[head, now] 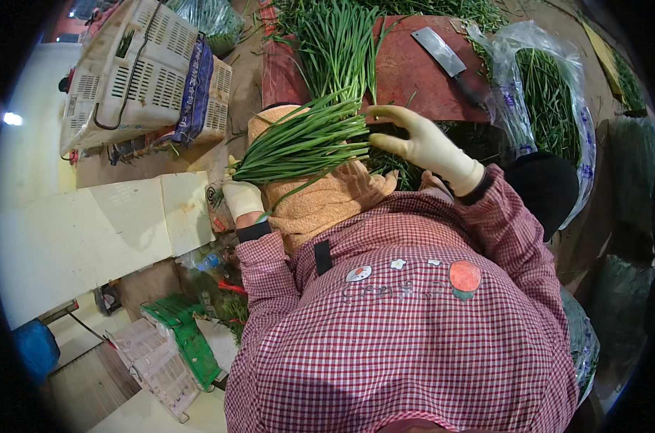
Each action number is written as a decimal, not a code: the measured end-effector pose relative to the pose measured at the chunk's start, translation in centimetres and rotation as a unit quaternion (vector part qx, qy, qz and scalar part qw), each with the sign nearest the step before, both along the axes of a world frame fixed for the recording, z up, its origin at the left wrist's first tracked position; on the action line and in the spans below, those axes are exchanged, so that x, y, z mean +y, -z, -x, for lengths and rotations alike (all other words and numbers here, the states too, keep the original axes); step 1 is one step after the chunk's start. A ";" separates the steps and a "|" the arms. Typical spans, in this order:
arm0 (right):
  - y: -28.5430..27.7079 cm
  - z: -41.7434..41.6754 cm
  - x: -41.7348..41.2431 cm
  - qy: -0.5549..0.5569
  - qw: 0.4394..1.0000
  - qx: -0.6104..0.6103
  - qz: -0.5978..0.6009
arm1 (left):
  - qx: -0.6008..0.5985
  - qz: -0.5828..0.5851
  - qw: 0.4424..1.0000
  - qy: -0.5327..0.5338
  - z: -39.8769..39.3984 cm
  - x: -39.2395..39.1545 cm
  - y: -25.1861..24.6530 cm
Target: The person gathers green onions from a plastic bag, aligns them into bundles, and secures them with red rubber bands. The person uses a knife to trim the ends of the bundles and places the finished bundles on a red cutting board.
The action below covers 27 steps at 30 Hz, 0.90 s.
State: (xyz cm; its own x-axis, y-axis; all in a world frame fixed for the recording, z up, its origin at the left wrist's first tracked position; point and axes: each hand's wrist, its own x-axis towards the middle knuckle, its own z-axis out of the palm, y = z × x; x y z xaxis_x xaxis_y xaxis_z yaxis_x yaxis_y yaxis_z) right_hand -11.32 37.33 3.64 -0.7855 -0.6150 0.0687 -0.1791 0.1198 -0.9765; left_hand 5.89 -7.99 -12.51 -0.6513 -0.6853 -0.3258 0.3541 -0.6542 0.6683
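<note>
A bunch of garlic chives (306, 140) lies across an orange towel (306, 205) over my lap, leaf tips to the left and pale stem ends to the right. My left hand (242, 196), in a cream glove, is at the leaf tips; leaves hide part of its fingers, so its grip is unclear. Beside the stem ends, my right hand (422, 143), gloved too, has its fingers spread with nothing held. A larger pile of chives (335, 48) rests on a red board (425, 81) in front of me. On that board lies a cleaver (438, 51) with a dark handle.
At right stands a clear plastic bag (514, 89) filled with greens (547, 103). White plastic crates (149, 70) are at the upper left, above a pale board (89, 233). A green crate (184, 341) sits lower left. Loose trimmings (452, 11) lie beyond the red board.
</note>
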 end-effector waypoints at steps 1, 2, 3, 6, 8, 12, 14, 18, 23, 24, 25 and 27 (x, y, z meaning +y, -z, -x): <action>1.0 0.2 -1.4 0.004 1.000 0.021 0.023 | -0.010 -0.006 1.000 0.002 1.1 0.5 -1.0; 1.7 0.7 -2.6 -0.006 0.999 -0.039 0.014 | -0.021 -0.009 1.000 -0.002 1.6 1.2 -2.4; 2.2 1.5 -3.7 0.005 0.998 -0.068 -0.009 | -0.030 -0.014 0.999 -0.004 2.5 2.0 -4.2; -1.8 1.8 -5.2 0.011 1.000 -0.011 0.020 | -0.131 0.022 0.991 -0.002 2.7 7.3 -11.3; -1.9 3.1 -5.8 -0.004 0.996 -0.072 -0.053 | -0.085 0.006 0.996 0.027 1.4 4.9 -9.0; 3.7 5.6 -5.9 -0.012 0.989 -0.146 -0.030 | -0.049 -0.056 0.997 -0.020 2.9 2.3 -5.0; 3.5 5.0 -5.5 0.029 0.993 -0.110 0.002 | -0.147 -0.048 0.986 -0.057 3.0 6.8 -9.4; 0.1 3.1 -2.8 0.092 0.992 -0.060 0.055 | -0.149 -0.033 0.986 -0.059 1.7 4.0 -6.5; 0.1 1.7 -1.8 -0.038 0.988 0.075 -0.131 | -0.171 -0.028 0.981 -0.089 2.5 3.7 -5.1; 0.7 1.8 -2.6 -0.019 0.995 -0.004 -0.098 | -0.108 -0.056 0.993 0.000 2.1 3.6 -5.6; 1.7 1.8 -3.6 -0.002 0.994 -0.085 -0.063 | -0.100 -0.028 0.994 0.019 2.4 4.2 -6.3; 2.6 2.5 -4.5 -0.015 0.992 -0.109 -0.062 | -0.085 0.028 0.995 0.050 2.5 5.6 -7.3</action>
State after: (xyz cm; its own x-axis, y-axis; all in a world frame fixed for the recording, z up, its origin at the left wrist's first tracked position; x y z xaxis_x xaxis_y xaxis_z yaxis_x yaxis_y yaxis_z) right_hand -13.79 32.79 1.06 -0.7543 -0.6320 -0.1779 0.0293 0.2383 -0.9708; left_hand 3.35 -2.38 -5.24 -0.6562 -0.6395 -0.4006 0.1678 -0.6412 0.7488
